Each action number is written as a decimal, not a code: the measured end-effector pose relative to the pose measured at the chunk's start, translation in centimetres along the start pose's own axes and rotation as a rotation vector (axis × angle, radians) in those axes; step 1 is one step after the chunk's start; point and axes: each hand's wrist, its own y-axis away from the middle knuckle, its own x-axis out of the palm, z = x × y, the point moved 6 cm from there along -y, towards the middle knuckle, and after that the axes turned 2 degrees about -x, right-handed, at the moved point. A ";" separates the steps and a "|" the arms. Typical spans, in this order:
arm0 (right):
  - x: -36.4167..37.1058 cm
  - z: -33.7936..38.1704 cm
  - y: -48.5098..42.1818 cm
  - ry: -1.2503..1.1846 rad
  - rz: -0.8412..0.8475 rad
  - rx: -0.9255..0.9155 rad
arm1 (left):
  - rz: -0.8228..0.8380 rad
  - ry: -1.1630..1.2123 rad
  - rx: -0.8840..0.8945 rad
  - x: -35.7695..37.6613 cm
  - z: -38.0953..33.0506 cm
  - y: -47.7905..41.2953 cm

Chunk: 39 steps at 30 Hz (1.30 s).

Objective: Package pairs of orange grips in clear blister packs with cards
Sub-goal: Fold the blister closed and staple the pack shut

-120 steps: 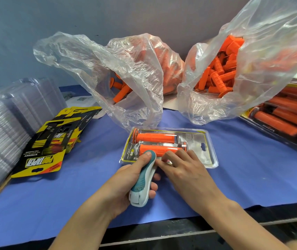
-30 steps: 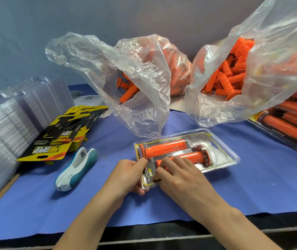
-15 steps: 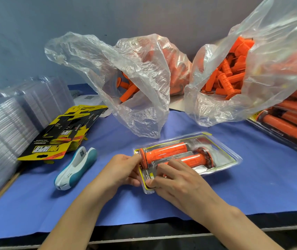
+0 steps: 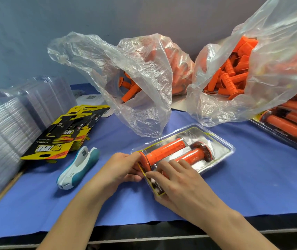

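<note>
Pack: the clear plastic blister pack with a yellow-edged card point(image 4: 214, 139) lies slanted on the blue cloth-covered table point(image 4: 252, 177), near end lifted off the cloth between both hands, far end towards the bags
Grips: two ribbed orange rubber grips point(image 4: 164, 152) lie side by side inside, flanges at opposite ends
Left hand: the left hand point(image 4: 120, 167) pinches the pack's near-left corner, thumb and fingers closed on the edge beside the upper grip's flange
Right hand: the right hand point(image 4: 178, 179) lies over the near end, fingers flat on the blister, thumb underneath, clamping the pack
Step, as I judge it: pressing the near edge shut so the card stays trapped
Doing it well: run the fingertips along the rim rather than over the dome, keep the card square under the seam, check the grips sit in their wells
Stapler: a white and teal handheld stapler point(image 4: 77, 167) lies just left of the left hand, untouched
Supplies: yellow and black printed cards point(image 4: 57, 141) fan out beyond it, stacked empty clear blisters point(image 4: 9, 123) at far left, two crumpled clear plastic bags of loose orange grips point(image 4: 144, 82) behind
</note>
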 end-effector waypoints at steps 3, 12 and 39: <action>-0.1 -0.3 0.0 -0.002 -0.014 0.083 | -0.068 -0.011 -0.005 -0.3 0.0 -0.1; -1.3 -1.9 1.8 0.164 -0.045 0.229 | -0.072 -0.038 0.038 2.0 0.8 1.8; -1.0 -3.5 3.8 0.120 -0.136 0.281 | -0.472 -1.102 1.279 5.6 -2.0 5.1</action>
